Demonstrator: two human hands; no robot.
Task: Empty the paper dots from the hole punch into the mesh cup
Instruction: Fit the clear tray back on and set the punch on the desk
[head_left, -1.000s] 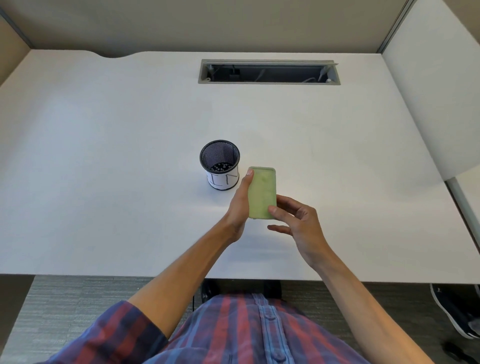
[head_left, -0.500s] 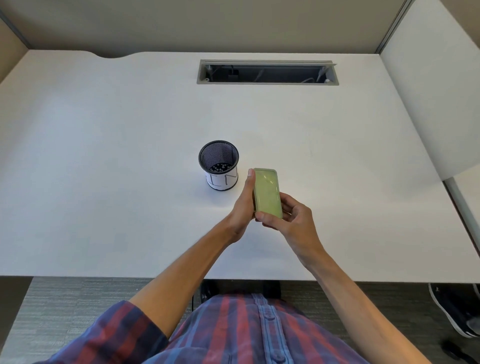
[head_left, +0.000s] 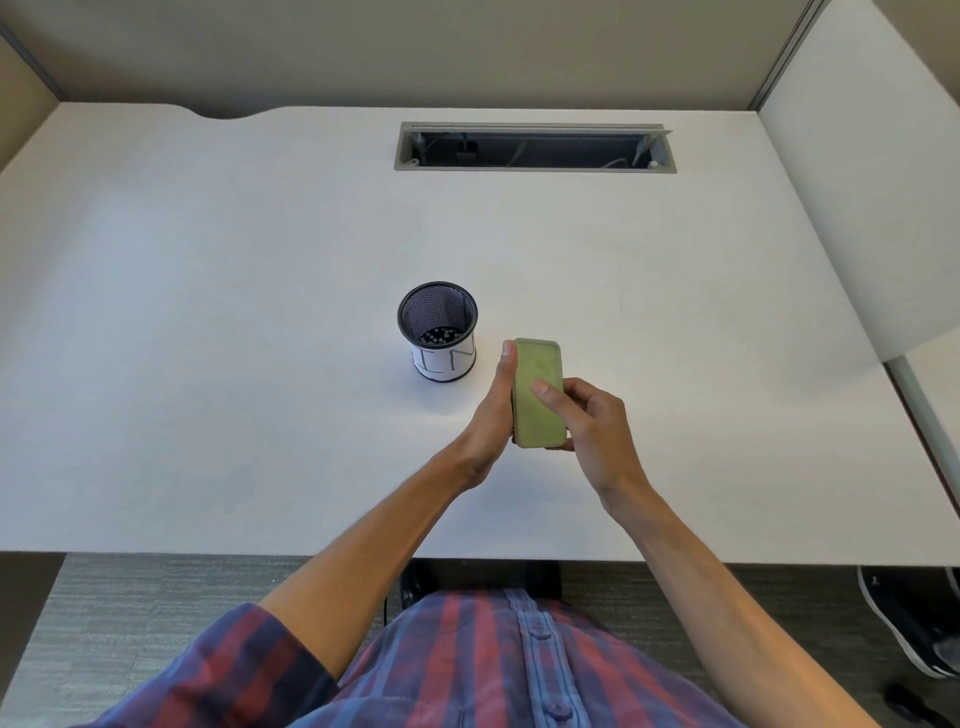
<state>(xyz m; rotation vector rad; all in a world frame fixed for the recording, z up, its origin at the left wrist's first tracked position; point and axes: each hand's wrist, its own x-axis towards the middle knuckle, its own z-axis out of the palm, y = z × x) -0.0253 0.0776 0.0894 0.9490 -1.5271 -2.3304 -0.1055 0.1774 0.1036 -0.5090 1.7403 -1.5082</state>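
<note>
Single head-worn wide-angle view, looking forward and steeply down from above the near edge of the surface (head_left: 208, 260). The wearer's shirt (head_left: 493, 665) fills the 6 o'clock margin; the cable slot (head_left: 535, 148) lies toward 12 o'clock, far from the lens. Both hands sit close, near frame centre. Partition walls (head_left: 857, 182) bow at the edges. No second view

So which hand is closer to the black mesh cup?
The left hand. It holds the green hole punch's left side, just right of the mesh cup without touching it. The right hand grips the punch's other side, farther from the cup.
</note>
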